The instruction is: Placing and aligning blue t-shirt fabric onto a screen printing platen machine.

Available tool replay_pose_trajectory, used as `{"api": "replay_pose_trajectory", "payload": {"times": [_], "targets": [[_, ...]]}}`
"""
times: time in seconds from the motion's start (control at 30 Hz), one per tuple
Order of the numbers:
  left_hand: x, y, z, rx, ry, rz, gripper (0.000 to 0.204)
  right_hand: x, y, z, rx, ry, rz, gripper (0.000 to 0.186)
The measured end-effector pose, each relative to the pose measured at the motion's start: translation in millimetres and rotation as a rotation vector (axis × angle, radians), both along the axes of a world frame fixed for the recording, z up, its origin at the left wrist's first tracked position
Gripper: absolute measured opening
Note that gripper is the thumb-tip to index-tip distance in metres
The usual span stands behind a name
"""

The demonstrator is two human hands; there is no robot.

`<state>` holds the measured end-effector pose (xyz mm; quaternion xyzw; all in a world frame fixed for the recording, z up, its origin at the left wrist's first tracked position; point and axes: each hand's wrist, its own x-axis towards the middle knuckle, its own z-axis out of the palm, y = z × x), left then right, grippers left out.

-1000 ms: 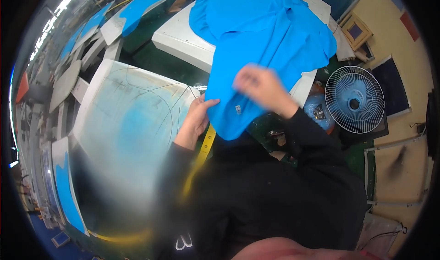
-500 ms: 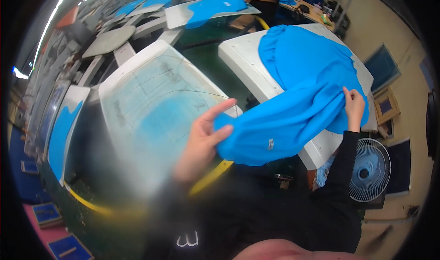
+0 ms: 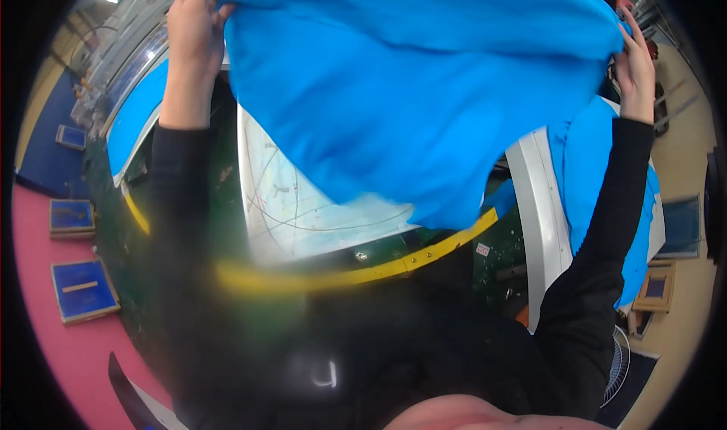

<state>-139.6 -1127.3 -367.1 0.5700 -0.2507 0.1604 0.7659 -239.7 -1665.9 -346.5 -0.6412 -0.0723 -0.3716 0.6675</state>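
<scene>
A bright blue piece of fabric (image 3: 394,96) hangs spread between my raised hands, its lower edge drooping and a little smeared by motion. My left hand (image 3: 195,40) is closed on its upper left corner. At the right end, my right hand (image 3: 636,70) pinches the fabric's edge, some fingers stretched upward. Beneath the cloth lies a whitish board (image 3: 276,210) with pale blue stains and thin curved lines; the fabric hides most of it. More blue fabric (image 3: 594,176) lies on a white table (image 3: 538,195) to my right.
A yellow curved rail (image 3: 447,247) runs between me and the board. Another board with blue fabric (image 3: 140,119) stands at the left. Blue framed panels (image 3: 85,290) lie on the pink floor. Beside my right arm, part of a fan (image 3: 619,365) shows; wooden frames (image 3: 655,287) lean nearby.
The fabric has been lifted off the pile on the right and spread out over the stained board. My left hand, open before, has taken hold of it; both hands have risen and moved apart.
</scene>
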Motion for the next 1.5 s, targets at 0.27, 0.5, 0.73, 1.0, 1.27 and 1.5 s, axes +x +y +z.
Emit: {"api": "replay_pose_trajectory", "payload": {"times": [0.27,0.5,0.73,1.0,1.27,1.5], "targets": [[141,11,16,0.272,0.384,0.038,0.068,268,-14,-9,0.024,0.365,-0.033,0.043],[170,32,66,0.238,0.215,-0.153,0.085,263,65,77,-0.041,-0.112,-0.224,0.031],[157,61,27,0.131,0.323,-0.179,0.073,200,99,20,-0.066,-0.175,-0.145,0.037],[134,110,-125,0.403,0.526,0.018,0.057,124,155,-165,-0.012,0.126,-0.06,0.044],[57,146,-254,0.403,0.804,-0.043,0.055,27,216,-294,0.064,0.521,-0.014,0.048],[-26,137,-323,0.15,0.842,0.118,0.061,-19,224,-373,0.04,0.665,-0.058,0.05]]}}
